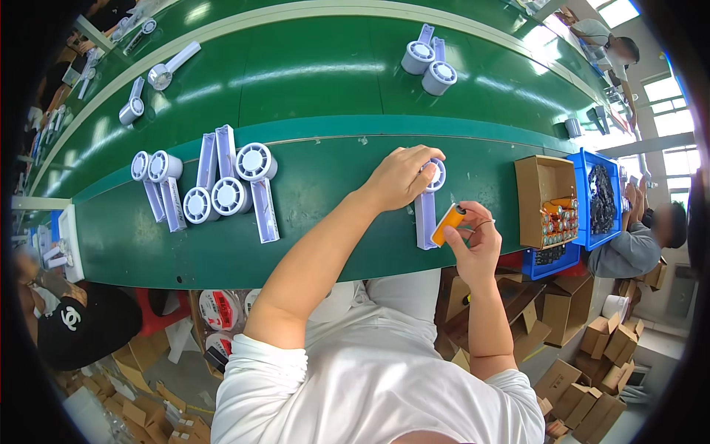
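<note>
My left hand (399, 177) is closed over the round vented head of a lavender handheld fan body (424, 220). The fan lies on the green table, its open, trough-like handle pointing toward me. Just right of the handle, my right hand (479, 248) pinches an orange cylindrical battery (449, 224) between thumb and fingers, tilted and slightly above the table. A pale strip runs along the battery's left side, and a thin wire shows near my fingers. Whether the battery touches the handle I cannot tell.
A cardboard box (526, 203) of orange batteries stands at the right, beside a blue bin (582, 194) of black parts. Another blue bin (568, 260) sits lower. Several lavender fan bodies (255, 161) lie at the left; others rest on the green surface beyond. Co-workers sit at both sides.
</note>
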{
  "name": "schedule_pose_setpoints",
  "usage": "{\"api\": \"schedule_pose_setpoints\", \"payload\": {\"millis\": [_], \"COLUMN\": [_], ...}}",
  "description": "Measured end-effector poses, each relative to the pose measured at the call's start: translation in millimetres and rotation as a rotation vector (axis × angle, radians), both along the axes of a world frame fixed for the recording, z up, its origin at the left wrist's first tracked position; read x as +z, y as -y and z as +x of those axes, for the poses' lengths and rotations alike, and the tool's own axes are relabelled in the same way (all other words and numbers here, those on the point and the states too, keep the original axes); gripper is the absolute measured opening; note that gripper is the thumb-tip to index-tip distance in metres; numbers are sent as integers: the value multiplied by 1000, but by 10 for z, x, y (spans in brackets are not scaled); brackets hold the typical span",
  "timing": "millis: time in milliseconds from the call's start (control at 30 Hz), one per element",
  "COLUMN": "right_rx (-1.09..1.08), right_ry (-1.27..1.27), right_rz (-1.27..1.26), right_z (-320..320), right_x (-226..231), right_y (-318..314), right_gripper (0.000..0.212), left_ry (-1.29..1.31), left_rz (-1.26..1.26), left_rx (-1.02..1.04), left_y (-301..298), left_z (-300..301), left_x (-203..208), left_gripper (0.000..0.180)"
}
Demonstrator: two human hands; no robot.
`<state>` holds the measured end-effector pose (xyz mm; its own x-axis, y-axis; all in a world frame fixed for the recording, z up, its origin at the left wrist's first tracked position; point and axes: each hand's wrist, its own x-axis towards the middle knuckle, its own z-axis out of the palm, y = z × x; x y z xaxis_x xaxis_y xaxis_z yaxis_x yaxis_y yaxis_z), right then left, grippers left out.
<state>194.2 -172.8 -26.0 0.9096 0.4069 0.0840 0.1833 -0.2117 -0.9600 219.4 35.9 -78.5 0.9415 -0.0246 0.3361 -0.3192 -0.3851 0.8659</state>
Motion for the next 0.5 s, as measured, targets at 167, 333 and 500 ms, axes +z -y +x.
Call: {"api": "schedule_pose_setpoints", "payload": {"millis": [167, 333, 500], "right_rx": [36, 31, 105], "right_ry": [247, 333, 526], "right_rz": [-324, -618, -787], "right_z": [-33, -61, -62], "right_x": [37, 73, 134], "right_y": [-150, -253, -297], "right_gripper": [37, 36, 34], "left_ry": [52, 66, 75], "left_rz": [12, 40, 45], "left_rx": [6, 17, 41], "left_y": [4, -8, 20], "left_z": [16, 0, -10], "left_x": [-54, -67, -69], "left_gripper": [27, 26, 25]}}
